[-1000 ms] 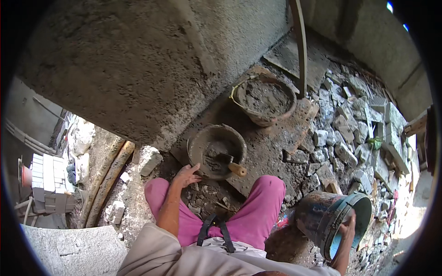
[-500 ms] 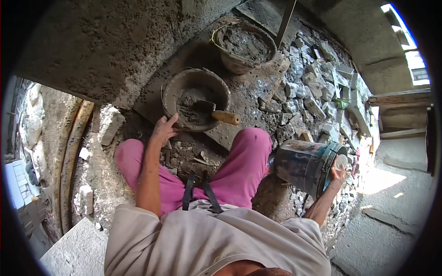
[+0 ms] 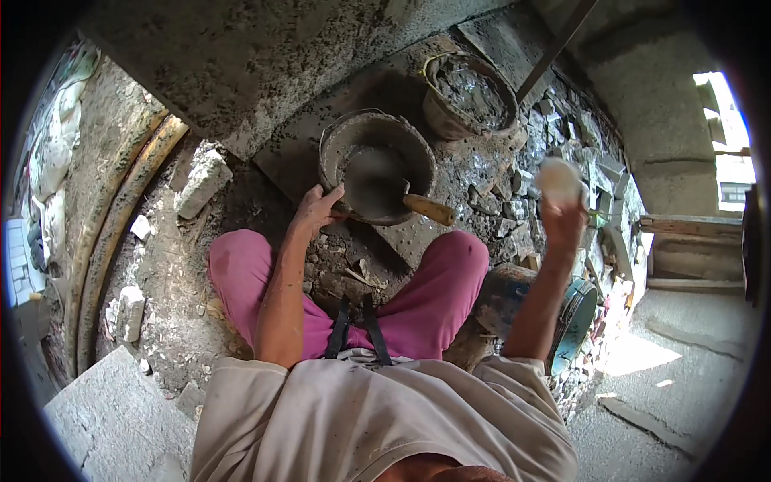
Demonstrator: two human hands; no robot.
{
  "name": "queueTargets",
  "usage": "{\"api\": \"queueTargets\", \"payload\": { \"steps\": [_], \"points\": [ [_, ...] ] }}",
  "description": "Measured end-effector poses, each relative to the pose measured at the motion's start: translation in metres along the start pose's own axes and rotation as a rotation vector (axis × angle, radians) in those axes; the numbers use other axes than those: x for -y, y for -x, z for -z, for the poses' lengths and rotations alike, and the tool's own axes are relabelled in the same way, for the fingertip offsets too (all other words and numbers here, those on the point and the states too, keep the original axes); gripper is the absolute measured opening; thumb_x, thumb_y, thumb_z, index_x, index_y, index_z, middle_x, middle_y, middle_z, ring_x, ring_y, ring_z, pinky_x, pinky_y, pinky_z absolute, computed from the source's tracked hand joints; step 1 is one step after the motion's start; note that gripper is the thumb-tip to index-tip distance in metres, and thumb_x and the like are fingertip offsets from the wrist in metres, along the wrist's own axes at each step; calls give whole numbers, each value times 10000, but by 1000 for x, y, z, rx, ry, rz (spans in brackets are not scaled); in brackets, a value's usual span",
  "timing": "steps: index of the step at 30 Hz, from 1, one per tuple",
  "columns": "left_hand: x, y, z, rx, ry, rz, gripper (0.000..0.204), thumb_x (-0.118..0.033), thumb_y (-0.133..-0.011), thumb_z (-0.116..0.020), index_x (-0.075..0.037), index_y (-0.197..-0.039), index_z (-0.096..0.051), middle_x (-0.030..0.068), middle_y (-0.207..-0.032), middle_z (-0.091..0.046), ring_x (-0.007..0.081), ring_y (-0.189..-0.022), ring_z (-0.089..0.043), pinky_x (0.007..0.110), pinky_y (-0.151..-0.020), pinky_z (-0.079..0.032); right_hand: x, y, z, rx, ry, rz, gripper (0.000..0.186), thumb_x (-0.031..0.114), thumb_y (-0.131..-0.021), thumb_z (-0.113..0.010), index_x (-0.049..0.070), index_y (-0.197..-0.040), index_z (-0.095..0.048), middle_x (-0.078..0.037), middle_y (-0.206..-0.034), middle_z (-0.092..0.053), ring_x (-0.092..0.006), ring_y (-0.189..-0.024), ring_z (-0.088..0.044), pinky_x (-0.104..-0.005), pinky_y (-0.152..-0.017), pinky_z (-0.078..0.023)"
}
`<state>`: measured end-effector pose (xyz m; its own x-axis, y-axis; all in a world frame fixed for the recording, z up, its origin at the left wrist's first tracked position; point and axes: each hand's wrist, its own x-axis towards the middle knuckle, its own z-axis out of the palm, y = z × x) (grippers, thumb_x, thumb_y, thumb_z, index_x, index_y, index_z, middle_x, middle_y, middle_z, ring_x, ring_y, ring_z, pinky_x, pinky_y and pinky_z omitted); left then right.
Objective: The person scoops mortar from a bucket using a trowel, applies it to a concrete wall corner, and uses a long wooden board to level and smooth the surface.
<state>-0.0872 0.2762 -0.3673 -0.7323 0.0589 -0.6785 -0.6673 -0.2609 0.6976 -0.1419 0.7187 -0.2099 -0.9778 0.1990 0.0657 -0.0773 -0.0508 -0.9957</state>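
Note:
A mud-caked bucket [image 3: 331, 161] stands in front of my knees, with smooth grey wet mix in its bottom. My left hand [image 3: 317, 210] is closed on its near-left rim. A trowel [image 3: 430, 210] leans in the bucket, its wooden handle resting over the near-right rim and its blade partly hidden. My right hand [image 3: 564, 217] is raised at the right, blurred, with its fingers around a pale, translucent cup [image 3: 560, 175]. Beneath my right forearm a blue paint bucket [image 3: 574, 321] sits beside my right knee, partly covered by the arm.
A second bucket [image 3: 438, 112] full of wet mortar stands farther back. Broken bricks and rubble [image 3: 502, 205] lie to the right. A rough concrete slab [image 3: 201, 72] overhangs at far left, and bent pipes [image 3: 112, 233] run down the left. A leaning post [image 3: 554, 52] rises behind the mortar bucket.
My right hand has lifted the cup from the paint bucket's mouth, up and away from me. The near bucket's lumpy contents now look smoother and wetter. My left hand keeps its hold.

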Motion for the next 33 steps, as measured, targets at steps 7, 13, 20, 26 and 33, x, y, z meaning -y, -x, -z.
{"api": "queueTargets", "payload": {
  "steps": [7, 13, 20, 26, 33],
  "points": [
    [17, -19, 6, -16, -4, -29, 484, -369, -908, -669, 12, -1155, -501, 129, -1060, -601, 224, -853, -666, 399, -762, -575, -54, 0, -191, -105, -250, -64, 769, 108, -825, -712, 123, -1437, -247, -205, -1236, -491, -312, -1145, -527, -433, -952, -519],
    [16, -9, 5, -35, -34, -59, 601, -361, -892, -685, 36, -1271, -440, 142, -1133, -584, 227, -824, -667, 402, -741, -581, -23, 10, -202, 163, 235, 506, 719, 64, -859, -665, 123, -1442, -247, -174, -1284, -467, -305, -1165, -525, -476, -931, -534],
    [-16, 2, -5, -181, 2, -22, 868, -390, -892, -668, -19, -1499, -170, 203, -1287, -515, 290, -998, -631, 432, -769, -576, -29, 39, 155, -666, 552, 169, 819, 376, -891, -661, 54, -1474, -185, -258, -1392, -384, -346, -1243, -465, -523, -1056, -378],
    [-33, -46, 42, -192, -218, -41, 762, -388, -906, -631, -76, -1506, -279, 221, -1420, -459, 332, -1168, -556, 492, -885, -511, 15, 145, 204, -906, 1982, -127, 908, 481, -878, -656, -13, -1488, -201, -292, -1451, -357, -423, -1313, -393, -488, -1136, -266],
    [-40, -30, 8, -62, -356, -236, 633, -347, -884, -656, -53, -1411, -462, 164, -1345, -562, 226, -992, -618, 371, -864, -486, 7, 86, -97, 503, 1318, 125, 743, 197, -789, -784, 196, -1434, -414, -145, -1379, -523, -313, -1247, -524, -420, -1053, -429]
  ]
}}
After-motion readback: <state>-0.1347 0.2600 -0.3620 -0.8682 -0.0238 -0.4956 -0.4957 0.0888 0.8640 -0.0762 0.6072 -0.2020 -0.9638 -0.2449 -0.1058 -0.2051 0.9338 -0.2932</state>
